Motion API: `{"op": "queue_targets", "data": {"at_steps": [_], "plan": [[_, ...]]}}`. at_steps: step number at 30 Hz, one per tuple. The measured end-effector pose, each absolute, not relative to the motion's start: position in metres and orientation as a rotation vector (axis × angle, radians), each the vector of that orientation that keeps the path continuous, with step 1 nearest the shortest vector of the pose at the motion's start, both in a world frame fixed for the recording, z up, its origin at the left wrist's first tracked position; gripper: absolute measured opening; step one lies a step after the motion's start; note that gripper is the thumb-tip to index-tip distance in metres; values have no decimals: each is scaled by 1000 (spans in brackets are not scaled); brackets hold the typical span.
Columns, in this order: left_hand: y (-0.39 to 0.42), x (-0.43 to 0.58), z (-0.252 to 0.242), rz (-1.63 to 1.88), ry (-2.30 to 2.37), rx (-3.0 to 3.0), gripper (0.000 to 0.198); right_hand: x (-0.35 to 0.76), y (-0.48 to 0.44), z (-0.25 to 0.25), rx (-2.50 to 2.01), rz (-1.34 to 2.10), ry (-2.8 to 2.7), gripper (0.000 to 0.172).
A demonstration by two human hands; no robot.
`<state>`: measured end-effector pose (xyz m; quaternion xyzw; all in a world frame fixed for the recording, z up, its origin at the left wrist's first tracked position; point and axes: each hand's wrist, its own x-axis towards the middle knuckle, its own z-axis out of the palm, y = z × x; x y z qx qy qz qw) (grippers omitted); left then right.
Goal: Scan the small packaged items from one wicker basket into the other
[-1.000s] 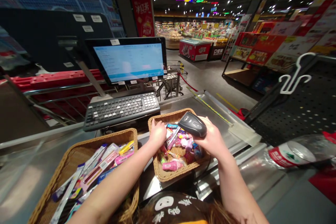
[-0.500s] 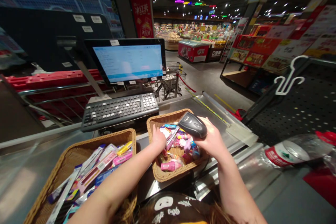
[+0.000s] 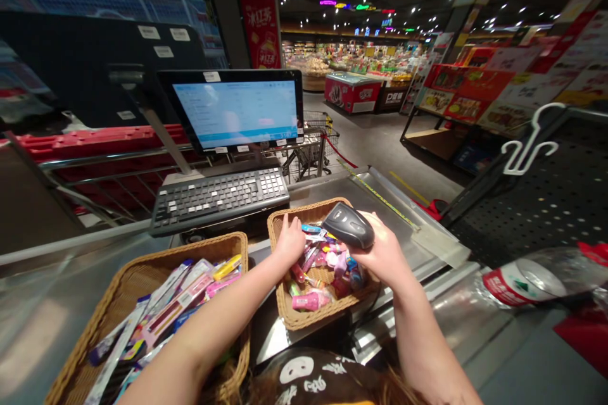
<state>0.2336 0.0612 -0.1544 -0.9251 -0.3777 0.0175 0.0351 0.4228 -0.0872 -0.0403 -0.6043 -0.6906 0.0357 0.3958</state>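
Observation:
My right hand [image 3: 380, 248] is wrapped round a black handheld barcode scanner [image 3: 349, 225], its head over the smaller wicker basket [image 3: 304, 323]. Inside that basket lie small colourful packets and toys, among them a pink bottle-shaped piece [image 3: 306, 300] at the near end. My left hand [image 3: 289, 243] is in the basket's left side, fingers bent against the packets next to a blue-wrapped item [image 3: 311, 228]. What its fingertips grip is too small to make out. Under my left forearm a larger wicker basket [image 3: 107, 304] holds long packaged items, one a yellow pack [image 3: 228, 267].
Behind the baskets are a black keyboard [image 3: 221, 196] and a lit monitor [image 3: 237, 114] on the metal counter. A wrapped pack of bottles [image 3: 520, 281] lies at the right, below a white hanger [image 3: 527, 145] on a black perforated panel. A shopping cart [image 3: 311, 145] stands beyond.
My left hand has shifted slightly up and right inside the smaller basket, its fingers now more raised. A white packet beside it is now mostly covered. The scanner stays in nearly the same place.

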Motion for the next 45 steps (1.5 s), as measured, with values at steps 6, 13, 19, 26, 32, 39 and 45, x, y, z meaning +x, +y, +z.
{"op": "queue_targets", "data": {"at_steps": [6,13,19,26,32,39,45], "plan": [[72,229,-174,134,-1183,-2917,33,423,-89,-40,-1545,100,-1733,45],[73,230,-170,37,-1245,-2984,18,425,-90,-45,-1561,88,-1741,47],[77,220,-150,-217,-1198,-3091,14,420,-93,-40,-1549,79,-1711,45],[76,175,-86,-531,-1226,-3111,25,411,-91,-37,-1533,60,-1714,44],[61,126,-38,-680,-1332,-3050,33,398,-88,-37,-1483,19,-1771,49],[43,79,-10,-778,-1370,-2966,41,371,-88,-21,-1381,-34,-1836,48],[36,43,-2,-800,-1371,-2946,46,343,-91,-12,-1274,65,-1911,51]]}}
